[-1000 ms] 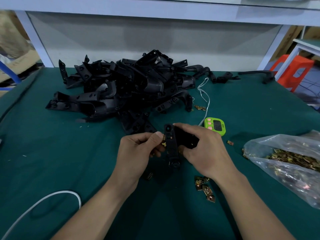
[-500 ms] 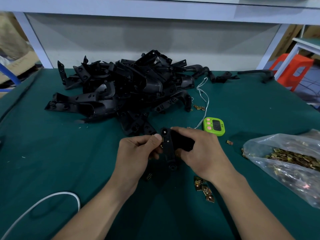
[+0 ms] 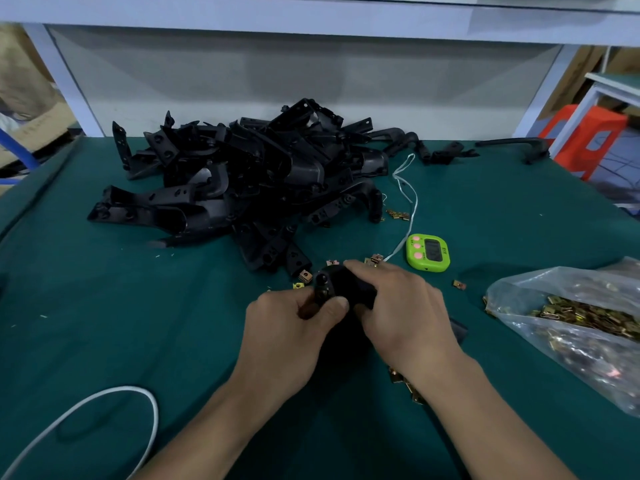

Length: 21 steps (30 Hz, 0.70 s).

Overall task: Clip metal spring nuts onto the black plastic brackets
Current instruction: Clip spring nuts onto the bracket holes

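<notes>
Both hands hold one black plastic bracket [image 3: 341,285] just above the green table. My right hand [image 3: 398,306] grips its body from the right, fingers curled over the top. My left hand [image 3: 294,327] pinches its near end with the thumb pressed against it; any spring nut there is hidden under the thumb. A big heap of black brackets [image 3: 249,178] lies behind. Loose brass spring nuts [image 3: 375,259] are scattered just beyond my hands, and more spring nuts [image 3: 401,379] lie under my right wrist.
A clear plastic bag of spring nuts [image 3: 575,323] lies at the right. A green timer [image 3: 428,252] with a white cord sits beyond my right hand. A white cable [image 3: 104,403] loops at the lower left. Green mat [image 3: 104,306] covers the table; an orange stool [image 3: 585,143] stands far right.
The bracket has been tipped from upright to lying lower in my hands. My left thumb has moved from the bracket's side onto its near end. Both hands dropped slightly toward the table.
</notes>
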Motion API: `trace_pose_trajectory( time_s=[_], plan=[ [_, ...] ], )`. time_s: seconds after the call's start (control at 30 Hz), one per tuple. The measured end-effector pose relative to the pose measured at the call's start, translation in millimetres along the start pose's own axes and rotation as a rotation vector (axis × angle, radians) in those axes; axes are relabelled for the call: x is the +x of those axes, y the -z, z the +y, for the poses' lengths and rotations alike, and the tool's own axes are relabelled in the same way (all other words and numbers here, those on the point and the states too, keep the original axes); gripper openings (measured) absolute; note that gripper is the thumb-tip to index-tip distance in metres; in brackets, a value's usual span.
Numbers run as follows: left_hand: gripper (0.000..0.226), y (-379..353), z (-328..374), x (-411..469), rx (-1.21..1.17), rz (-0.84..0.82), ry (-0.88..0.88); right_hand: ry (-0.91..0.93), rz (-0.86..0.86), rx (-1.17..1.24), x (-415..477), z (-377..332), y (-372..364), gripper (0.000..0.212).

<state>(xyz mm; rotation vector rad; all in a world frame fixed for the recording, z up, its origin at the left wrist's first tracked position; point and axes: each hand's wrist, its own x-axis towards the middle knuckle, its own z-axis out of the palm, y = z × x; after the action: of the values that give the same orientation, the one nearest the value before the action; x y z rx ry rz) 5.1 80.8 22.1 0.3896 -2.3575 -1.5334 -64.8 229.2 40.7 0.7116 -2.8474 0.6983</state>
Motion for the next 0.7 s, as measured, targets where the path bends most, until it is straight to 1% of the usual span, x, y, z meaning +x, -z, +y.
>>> trace_pose_trajectory(
  time_s=[0.1, 0.2, 0.33, 0.43, 0.57, 0.63, 0.7],
  plan=[
    [0.026, 0, 3, -2, 0.020, 0.011, -0.006, 0.007, 0.007, -0.024, -1, -3, -2, 0.062],
    [0.032, 0, 1, -1, 0.012, 0.040, 0.012, 0.006, 0.004, -0.057, -3, -7, -5, 0.064],
    [0.031, -1, -1, 1, -0.030, 0.085, 0.045, -0.028, 0.000, -0.053, -5, -14, -10, 0.064],
    [0.027, 1, 0, 4, -0.079, 0.057, 0.012, -0.056, -0.001, 0.066, -6, -15, -13, 0.057],
    [0.030, 11, -1, 14, -0.267, -0.062, -0.009, -0.112, -0.046, 0.348, 2, -3, -9, 0.057],
    [0.030, 14, -2, 17, -0.350, -0.101, 0.013, -0.100, -0.075, 0.420, 5, 1, -8, 0.055],
    [0.024, 13, -3, 16, -0.384, -0.095, 0.052, -0.090, -0.101, 0.423, 4, 3, -9, 0.054]
  ],
)
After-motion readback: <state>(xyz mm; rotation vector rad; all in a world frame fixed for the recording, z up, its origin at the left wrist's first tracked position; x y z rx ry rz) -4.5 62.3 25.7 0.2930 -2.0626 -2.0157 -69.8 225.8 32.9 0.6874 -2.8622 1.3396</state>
